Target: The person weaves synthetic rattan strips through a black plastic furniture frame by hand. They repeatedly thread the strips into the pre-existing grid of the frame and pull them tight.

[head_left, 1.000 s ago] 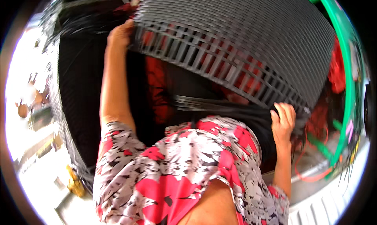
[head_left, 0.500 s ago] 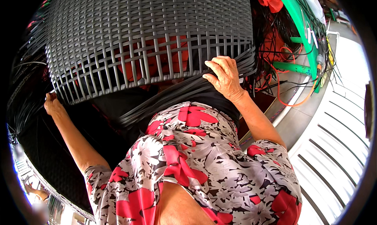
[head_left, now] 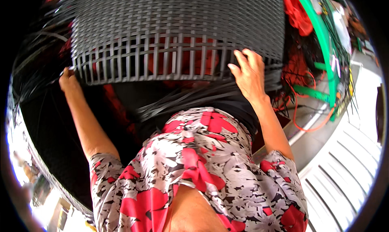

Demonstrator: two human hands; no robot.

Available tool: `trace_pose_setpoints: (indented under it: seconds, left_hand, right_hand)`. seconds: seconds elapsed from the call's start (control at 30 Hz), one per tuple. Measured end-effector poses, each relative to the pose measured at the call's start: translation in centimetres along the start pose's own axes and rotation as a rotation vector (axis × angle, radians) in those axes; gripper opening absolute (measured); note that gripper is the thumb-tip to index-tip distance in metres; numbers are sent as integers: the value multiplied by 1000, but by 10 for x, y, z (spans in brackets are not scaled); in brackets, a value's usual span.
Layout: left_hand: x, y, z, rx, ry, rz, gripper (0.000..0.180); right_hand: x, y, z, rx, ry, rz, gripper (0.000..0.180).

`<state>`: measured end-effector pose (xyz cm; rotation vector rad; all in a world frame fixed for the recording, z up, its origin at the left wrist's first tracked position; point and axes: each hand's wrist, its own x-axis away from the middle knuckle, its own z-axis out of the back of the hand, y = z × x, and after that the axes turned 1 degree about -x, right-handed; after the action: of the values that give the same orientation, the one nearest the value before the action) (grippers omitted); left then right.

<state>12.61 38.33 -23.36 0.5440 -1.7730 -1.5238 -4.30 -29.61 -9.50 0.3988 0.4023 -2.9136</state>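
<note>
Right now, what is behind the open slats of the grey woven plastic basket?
Through the open slats of the grey woven plastic basket something red shows, too covered to identify. The dense weave above hides everything else. Loose grey weaving strips hang below its edge.

Woven grey basket cut off by the top edge. Left hand partly tucked behind the basket's lower corner, fingertips out of sight. Red thing behind the open slats, kind impossible to tell. Loose dark strips at left blurred. Green hoop cut off at top.
</note>
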Motion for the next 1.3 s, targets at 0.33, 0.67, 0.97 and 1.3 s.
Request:
trace_pose_setpoints:
  seconds: [0.33,0.67,0.97,1.3]
  left_hand:
    - [92,37,-54,-47,-252,332,36]
    - [13,3,-32,-22,-516,403,32]
    - [66,26,-62,-1,-384,484,22]
    - [85,27,-65,36,-311,274,44]
  right_hand:
    - [-20,-82,-10,-231,-87,207,38]
    - [-22,-95,-23,-245,-206,257,50]
    - [-48,-70,-35,-109,-215,264,50]
    - [-65,-136,-54,-237,-184,482,54]
